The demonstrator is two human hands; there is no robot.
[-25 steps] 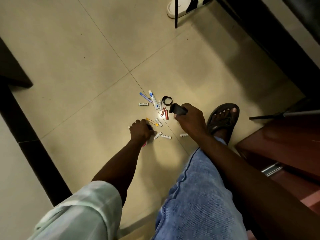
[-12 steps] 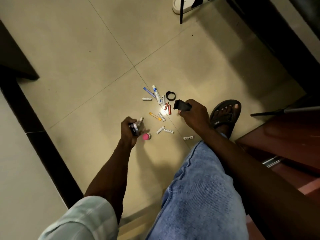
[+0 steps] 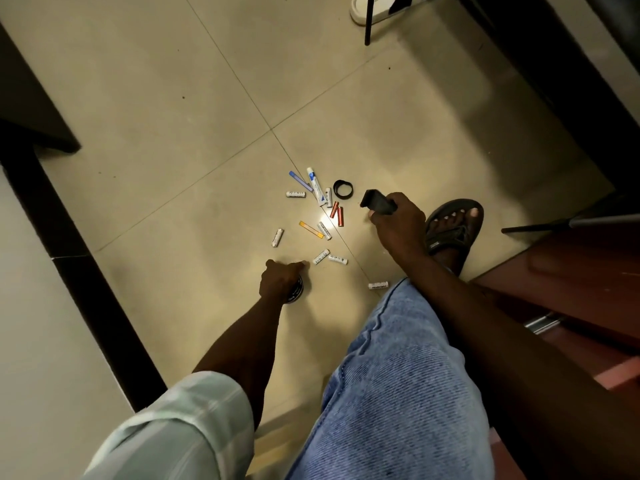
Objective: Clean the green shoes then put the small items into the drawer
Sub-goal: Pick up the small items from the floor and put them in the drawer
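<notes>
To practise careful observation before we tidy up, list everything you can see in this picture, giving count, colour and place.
white batteries: about seven, white, scattered on the floor
red batteries: two, red, side by side mid-scatter
tube: one, white and blue, far end of the scatter
strips: two, one blue by the tube, one yellow mid-scatter
ring: one, black, on the floor right of the tube
tin: one, black, round, under the left hand
box: one, black, in the right hand
slipper: one, white, top edge
cabinet: one, reddish brown, right side
sandal: one, dark, on the foot
left hand: holds the tin
right hand: holds the box
</notes>
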